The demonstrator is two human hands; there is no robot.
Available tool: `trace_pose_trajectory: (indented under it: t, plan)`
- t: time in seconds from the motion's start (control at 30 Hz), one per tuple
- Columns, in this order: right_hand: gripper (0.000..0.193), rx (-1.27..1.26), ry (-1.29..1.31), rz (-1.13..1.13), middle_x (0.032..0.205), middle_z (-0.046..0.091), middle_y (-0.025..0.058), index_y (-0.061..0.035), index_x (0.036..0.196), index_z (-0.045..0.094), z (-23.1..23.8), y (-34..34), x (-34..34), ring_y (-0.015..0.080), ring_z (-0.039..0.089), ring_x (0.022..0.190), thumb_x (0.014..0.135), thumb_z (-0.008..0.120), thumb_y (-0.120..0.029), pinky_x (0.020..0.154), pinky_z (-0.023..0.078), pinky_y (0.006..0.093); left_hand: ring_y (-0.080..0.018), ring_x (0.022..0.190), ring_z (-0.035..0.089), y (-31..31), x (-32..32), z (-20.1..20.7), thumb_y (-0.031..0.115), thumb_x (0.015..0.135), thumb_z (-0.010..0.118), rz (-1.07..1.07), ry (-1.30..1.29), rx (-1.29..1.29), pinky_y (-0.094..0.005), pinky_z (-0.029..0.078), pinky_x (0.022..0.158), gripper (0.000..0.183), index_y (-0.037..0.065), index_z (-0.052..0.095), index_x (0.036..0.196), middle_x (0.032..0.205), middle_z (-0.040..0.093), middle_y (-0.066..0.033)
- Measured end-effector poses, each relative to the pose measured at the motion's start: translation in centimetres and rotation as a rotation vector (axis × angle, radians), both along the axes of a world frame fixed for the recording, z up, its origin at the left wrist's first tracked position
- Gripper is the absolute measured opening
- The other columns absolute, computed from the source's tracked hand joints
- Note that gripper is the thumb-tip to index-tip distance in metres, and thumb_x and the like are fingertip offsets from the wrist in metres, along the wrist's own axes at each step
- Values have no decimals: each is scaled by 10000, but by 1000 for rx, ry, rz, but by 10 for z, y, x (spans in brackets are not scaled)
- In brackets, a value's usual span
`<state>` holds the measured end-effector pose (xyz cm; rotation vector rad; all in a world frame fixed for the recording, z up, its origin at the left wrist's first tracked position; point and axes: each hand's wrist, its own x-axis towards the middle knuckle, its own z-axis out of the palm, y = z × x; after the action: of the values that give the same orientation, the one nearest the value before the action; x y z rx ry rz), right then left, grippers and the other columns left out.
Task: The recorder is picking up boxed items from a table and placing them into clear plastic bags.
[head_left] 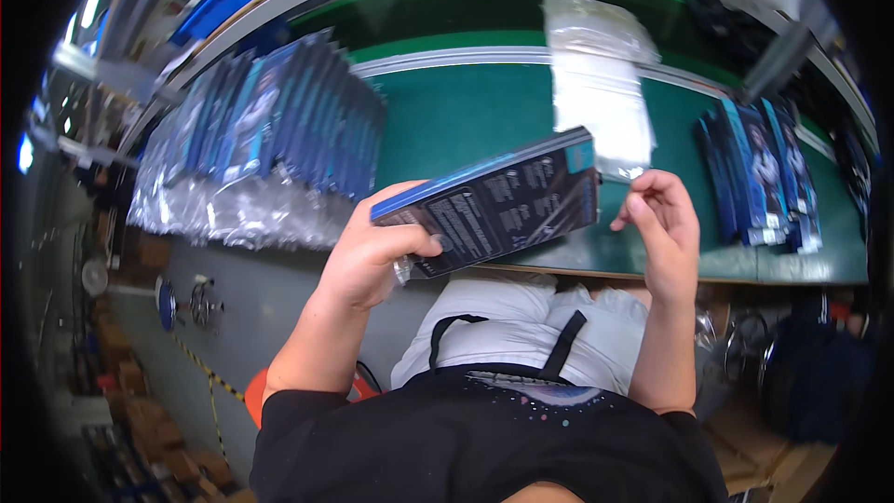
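Observation:
In my left hand (368,247) is a flat dark box (503,200) with a blue edge and pale print on its face. It is tilted above the table's front edge, thumb on the printed face. A crumpled bit of clear film shows by that hand's thumb. My right hand (666,233) is raised just right of the box, thumb and forefinger drawn together in a pinch. Whatever lies between those fingertips is too small to make out. Beyond them lies a stack of clear plastic bags (601,102), its near end close to the fingertips.
On the left of the green table (447,107) stands a long row of film-wrapped boxes (270,130). Several unwrapped-looking dark boxes (754,172) stand at the right. A metal rail (456,58) runs along the back. Below the front edge are my lap and a stool (256,396).

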<state>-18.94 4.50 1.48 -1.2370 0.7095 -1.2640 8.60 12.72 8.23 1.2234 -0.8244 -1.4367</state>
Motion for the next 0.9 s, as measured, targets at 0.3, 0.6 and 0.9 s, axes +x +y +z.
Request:
trace_pose_trajectory:
  t: [0.3, 0.6, 0.9]
  plan:
    - [50, -421, 480, 25, 775, 568, 91, 37, 806, 567, 34, 8, 1, 158, 545, 696, 761, 586, 48, 644, 442, 252, -144, 822, 601, 5, -3, 0, -104, 650, 602, -54, -45, 46, -273, 488, 742, 453, -88, 592, 1102, 935, 651, -99]
    - [79, 223, -21, -17, 727, 560, 51, -18, 815, 535, -15, 7, 15, 161, 580, 591, 856, 500, -76, 579, 493, 273, -134, 716, 603, 10, -9, 21, -75, 651, 645, -47, -322, -209, -263, 490, 670, 413, -52, 648, 1063, 828, 658, -84]
    - [123, 345, -108, -34, 819, 590, 88, 13, 931, 576, -33, 3, 7, 155, 605, 695, 906, 546, -103, 598, 527, 285, -255, 1100, 558, -1, 85, 51, 26, 813, 656, 652, -1607, -776, -337, 410, 953, 326, 7, 618, 1136, 1166, 604, -136]
